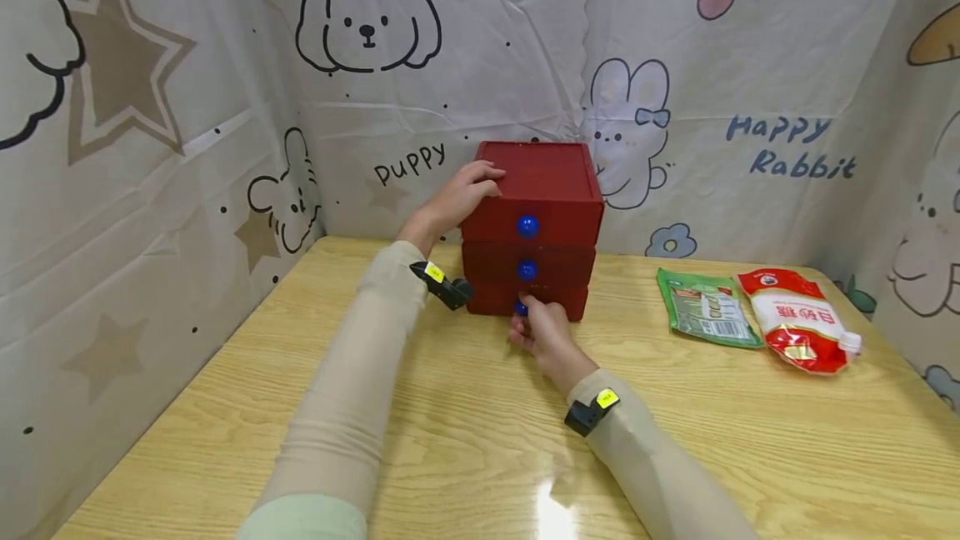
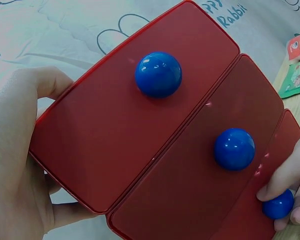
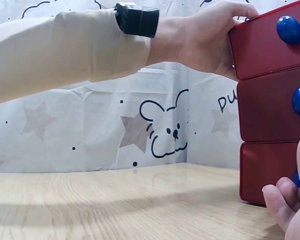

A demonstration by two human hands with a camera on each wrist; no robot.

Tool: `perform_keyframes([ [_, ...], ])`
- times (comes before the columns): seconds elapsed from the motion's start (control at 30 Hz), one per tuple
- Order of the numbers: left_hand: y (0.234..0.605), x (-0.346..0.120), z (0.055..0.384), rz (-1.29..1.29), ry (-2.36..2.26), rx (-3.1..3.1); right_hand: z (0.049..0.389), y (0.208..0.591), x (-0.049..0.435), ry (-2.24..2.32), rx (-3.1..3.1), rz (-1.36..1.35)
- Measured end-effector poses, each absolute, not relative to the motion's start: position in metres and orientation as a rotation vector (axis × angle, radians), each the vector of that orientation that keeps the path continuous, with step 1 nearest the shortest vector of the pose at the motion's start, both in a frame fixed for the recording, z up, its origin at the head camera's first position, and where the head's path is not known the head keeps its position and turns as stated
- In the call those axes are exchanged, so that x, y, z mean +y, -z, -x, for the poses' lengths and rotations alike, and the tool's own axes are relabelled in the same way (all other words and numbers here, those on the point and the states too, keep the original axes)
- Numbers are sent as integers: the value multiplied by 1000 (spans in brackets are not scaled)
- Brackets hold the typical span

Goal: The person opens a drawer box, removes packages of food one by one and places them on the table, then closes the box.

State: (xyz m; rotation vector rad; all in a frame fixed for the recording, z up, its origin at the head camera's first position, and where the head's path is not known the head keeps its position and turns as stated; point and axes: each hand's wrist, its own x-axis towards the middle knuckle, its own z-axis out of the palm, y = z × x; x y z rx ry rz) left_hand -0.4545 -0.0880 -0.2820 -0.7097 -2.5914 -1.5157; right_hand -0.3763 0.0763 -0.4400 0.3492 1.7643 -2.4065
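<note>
A red drawer cabinet stands on the table with three stacked drawers, each with a round blue knob. My left hand grips the cabinet's upper left edge, with a digit over the top and others along the side in the left wrist view. At the bottom drawer, my right hand pinches the lowest blue knob, thumb above and fingers curled below. Above it are the middle knob and the top knob, both untouched. All three drawer fronts sit nearly flush.
To the right on the wooden table lie a green packet and a red and white pouch with a white cap. A printed cloth hangs close behind the cabinet and along both sides.
</note>
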Motion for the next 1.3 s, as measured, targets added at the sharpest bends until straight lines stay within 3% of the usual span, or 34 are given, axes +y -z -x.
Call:
perform_keyframes([
  [0.43,280,-90,456,707,1528,-2580,377,438,83,2318,1819,-206],
  [1.07,282,-88,455,729,1514,-2592,363,441,83,2338,1816,-243],
  [1.3,287,-89,467,706,1510,-2617,357,440,85,2322,1809,-221],
])
